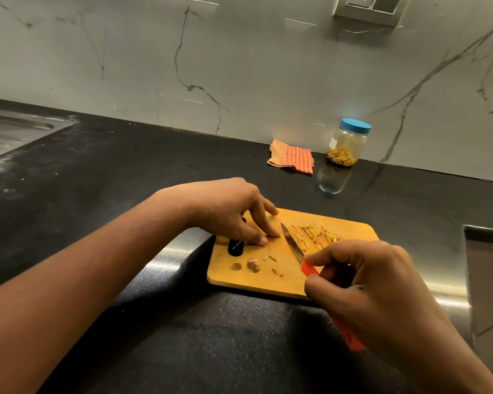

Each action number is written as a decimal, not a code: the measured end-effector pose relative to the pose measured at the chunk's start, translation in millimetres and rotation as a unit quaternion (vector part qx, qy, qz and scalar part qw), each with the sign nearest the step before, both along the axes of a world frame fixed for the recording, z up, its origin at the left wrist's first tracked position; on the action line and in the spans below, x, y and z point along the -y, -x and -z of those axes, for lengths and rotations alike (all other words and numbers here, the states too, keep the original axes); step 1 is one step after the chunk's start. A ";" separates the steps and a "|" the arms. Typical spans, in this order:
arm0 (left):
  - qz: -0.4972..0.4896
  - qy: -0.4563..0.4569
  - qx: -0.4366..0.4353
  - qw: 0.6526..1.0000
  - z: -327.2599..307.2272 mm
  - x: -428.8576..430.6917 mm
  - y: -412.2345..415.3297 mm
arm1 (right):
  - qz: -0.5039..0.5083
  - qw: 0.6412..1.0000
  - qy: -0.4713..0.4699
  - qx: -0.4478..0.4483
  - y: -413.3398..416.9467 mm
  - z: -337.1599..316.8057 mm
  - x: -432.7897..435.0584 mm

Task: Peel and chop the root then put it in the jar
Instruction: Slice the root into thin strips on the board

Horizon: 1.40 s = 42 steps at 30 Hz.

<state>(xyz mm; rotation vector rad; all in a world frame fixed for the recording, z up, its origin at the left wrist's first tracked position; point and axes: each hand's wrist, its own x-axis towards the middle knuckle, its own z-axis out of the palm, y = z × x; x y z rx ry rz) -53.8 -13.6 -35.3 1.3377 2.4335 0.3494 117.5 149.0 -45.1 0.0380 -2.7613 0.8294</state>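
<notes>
A wooden cutting board (350, 231) lies on the black counter. My right hand (376, 285) grips a red-handled knife (292, 244), whose blade rests on the board. My left hand (234, 211) presses its fingertips on a thin piece of root just left of the blade; the piece is mostly hidden under the fingers. A heap of chopped root sticks (315, 236) lies right of the blade. A brown root stub (253, 264) and small scraps lie near the board's front. A clear jar (347, 143) with a blue lid stands shut by the wall, holding some chopped root.
A folded red checked cloth (292, 157) lies left of the jar. A steel sink (15, 132) is at the far left. The counter's front edge has a metal strip (165, 260), and a recess (487, 251) opens at the right. A wall socket (367, 7) sits above.
</notes>
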 end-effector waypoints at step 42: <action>-0.054 -0.102 0.057 0.992 -3.4 13.1 13.2 | -0.027 0.999 -0.023 -0.003 3.4 -4.6 -6.0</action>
